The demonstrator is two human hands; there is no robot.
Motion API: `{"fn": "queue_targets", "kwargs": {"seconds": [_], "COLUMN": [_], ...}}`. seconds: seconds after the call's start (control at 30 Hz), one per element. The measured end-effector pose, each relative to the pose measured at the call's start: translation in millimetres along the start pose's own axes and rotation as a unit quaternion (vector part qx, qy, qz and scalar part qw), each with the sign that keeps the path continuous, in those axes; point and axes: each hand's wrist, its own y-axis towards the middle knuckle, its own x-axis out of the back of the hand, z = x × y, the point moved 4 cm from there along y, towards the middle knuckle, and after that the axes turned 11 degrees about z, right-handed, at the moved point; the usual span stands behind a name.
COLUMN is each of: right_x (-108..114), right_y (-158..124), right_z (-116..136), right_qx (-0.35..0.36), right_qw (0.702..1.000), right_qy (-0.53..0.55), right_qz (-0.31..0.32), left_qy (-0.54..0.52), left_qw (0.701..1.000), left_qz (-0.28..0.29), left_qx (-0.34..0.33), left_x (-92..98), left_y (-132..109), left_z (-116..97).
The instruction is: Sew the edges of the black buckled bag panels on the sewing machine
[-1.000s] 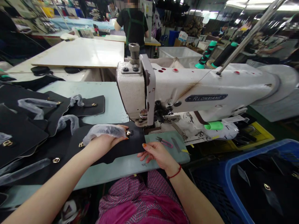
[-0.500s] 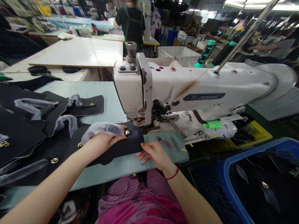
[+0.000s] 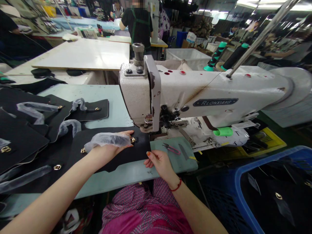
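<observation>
A black leather bag panel lies under the head of a sewing machine, fitted with a gold clasp and a handle wrapped in clear plastic. My left hand rests on the panel beneath the wrapped handle. Its fingers stretch out on either side of the gold clasp, towards the needle area, and are partly hidden by the plastic. At the panel's right edge, my right hand pinches the border between thumb and curled fingers. Pink-handled thread snips lie just beyond the right hand.
More black panels with wrapped handles are piled at the left. To the right stands a blue plastic basket holding black pieces. Green and black thread cones stand behind the machine. A co-worker stands at a table further back.
My right hand has shifted slightly and its fingers have closed at the panel's edge. My left hand stays on the panel, and the wrapped handle has sunk a little lower over it.
</observation>
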Motion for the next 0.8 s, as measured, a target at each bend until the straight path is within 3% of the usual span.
{"fn": "queue_targets", "kwargs": {"seconds": [0.13, 0.23, 0.47, 0.67, 0.8], "right_x": [2.7, 3.5, 3.4, 2.4, 3.5], "right_y": [0.2, -1.3, -2.6, -1.0, 2.4], "right_z": [-5.7, -4.2, -0.6, -2.0, 1.1], "right_qx": [0.015, 0.014, 0.012, -0.002, -0.001], "right_qw": [0.998, 0.998, 0.998, 1.000, 1.000], "right_qy": [-0.035, -0.048, -0.051, -0.029, -0.015], "right_qz": [-0.040, -0.033, -0.019, -0.012, -0.010], "left_qy": [0.047, 0.073, 0.097, 0.114, 0.056], "left_qw": [0.998, 0.995, 0.994, 0.990, 0.997], "left_qz": [-0.012, -0.039, -0.024, -0.034, -0.028], "left_qx": [-0.050, -0.056, -0.051, -0.073, -0.049], "left_x": [-6.7, -6.1, -4.5, -11.9, -10.2], "left_y": [-1.2, -2.6, 0.1, -2.4, 9.1], "left_z": [-4.2, -7.1, -9.6, -1.1, 8.5]}}
